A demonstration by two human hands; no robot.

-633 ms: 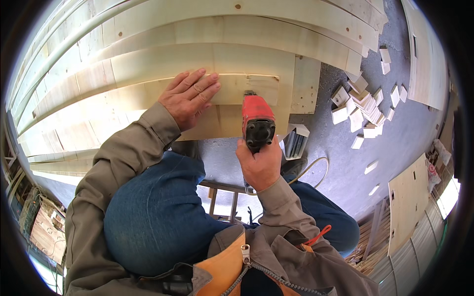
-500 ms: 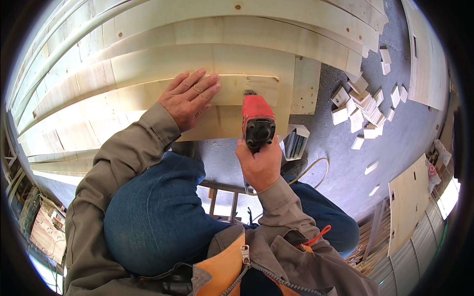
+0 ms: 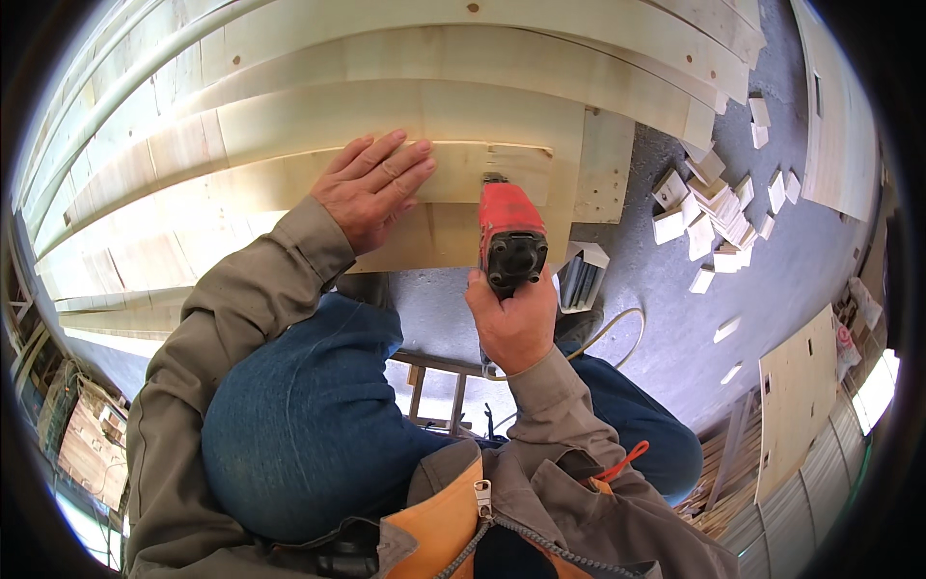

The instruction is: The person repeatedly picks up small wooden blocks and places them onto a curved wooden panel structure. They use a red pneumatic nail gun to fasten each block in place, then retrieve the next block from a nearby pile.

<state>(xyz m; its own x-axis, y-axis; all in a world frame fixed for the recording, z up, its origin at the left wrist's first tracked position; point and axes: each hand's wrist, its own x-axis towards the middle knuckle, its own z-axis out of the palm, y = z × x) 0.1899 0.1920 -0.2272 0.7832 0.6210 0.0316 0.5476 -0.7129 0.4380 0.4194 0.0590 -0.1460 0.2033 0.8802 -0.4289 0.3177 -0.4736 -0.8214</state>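
My right hand (image 3: pixel 516 323) is wrapped round the handle of a red and black air nail gun (image 3: pixel 512 227). The gun's nose rests on or just over a narrow wooden strip (image 3: pixel 463 172), close to the strip's right end; whether it touches I cannot tell. Flat on the same strip lies my left hand (image 3: pixel 374 191), fingers stretched out, to the left of the gun. Beneath the strip is a wider pale board (image 3: pixel 424 246). From the gun's side a thin yellowish air hose (image 3: pixel 632 333) loops away to the right.
Long pale boards (image 3: pixel 386 48) lie overlapped beyond my hands. Small wooden blocks (image 3: pixel 719 207) are scattered over the grey floor (image 3: pixel 666 289) at right. An open box of dark strips (image 3: pixel 581 277) stands beside the gun. A plywood panel (image 3: pixel 798 400) leans at lower right.
The boards, both hands and the nail gun appear very slightly further right in the picture. Hand positions and the gun's place on the strip look the same.
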